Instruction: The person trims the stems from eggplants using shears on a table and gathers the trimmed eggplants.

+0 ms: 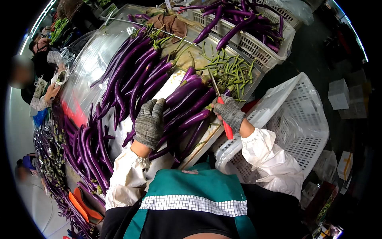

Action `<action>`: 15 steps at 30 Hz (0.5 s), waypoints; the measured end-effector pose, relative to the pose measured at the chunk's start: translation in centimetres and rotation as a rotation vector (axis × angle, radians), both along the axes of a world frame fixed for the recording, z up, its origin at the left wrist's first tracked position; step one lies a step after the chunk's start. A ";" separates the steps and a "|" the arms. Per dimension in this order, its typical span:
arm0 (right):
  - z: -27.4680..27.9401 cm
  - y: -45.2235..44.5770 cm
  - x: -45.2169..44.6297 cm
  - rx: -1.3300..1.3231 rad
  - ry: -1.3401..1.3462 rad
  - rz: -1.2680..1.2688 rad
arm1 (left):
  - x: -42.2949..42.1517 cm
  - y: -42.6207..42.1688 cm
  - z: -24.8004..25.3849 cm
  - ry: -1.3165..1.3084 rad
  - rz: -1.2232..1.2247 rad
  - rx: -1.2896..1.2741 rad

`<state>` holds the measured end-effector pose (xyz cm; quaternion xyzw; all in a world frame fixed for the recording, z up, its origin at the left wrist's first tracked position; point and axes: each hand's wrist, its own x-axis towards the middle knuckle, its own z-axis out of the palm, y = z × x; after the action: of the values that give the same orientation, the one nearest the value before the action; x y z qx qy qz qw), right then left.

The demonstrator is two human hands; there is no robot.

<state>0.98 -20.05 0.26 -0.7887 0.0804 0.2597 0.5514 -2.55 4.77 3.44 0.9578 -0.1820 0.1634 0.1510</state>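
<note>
We log: grey-gloved left hand (150, 123) unclenched, seemingly steadying long purple eggplants (187, 91); grey-gloved right hand (230, 113) clasping red-handled metal blade (215, 85), tip toward eleven o'clock.

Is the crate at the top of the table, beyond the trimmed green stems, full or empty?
Not empty: purple eggplants are heaped in the crate, some jutting over its rim.

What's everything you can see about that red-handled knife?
The knife has a red, plastic-looking handle and a slim metallic blade. The person's gloved right hand grips the handle, whose end pokes out below. The blade points away from the body, beside green stalk pieces; whether it touches anything is unclear.
</note>
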 end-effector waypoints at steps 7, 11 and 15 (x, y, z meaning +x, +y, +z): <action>-0.1 -0.3 -0.5 0.335 0.185 -0.042 | -0.4 1.4 -0.8 0.223 -0.063 0.086; -0.1 -0.6 -0.5 0.429 0.181 -0.048 | 4.1 3.5 -2.5 0.286 0.034 -0.202; 0.3 -0.5 -0.6 0.451 0.190 -0.039 | 11.2 4.2 -5.9 0.203 0.214 0.295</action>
<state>0.40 -20.57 0.53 -0.6162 0.0871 0.3332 0.7083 8.62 8.99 -2.42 0.9950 -0.0849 0.0527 0.0086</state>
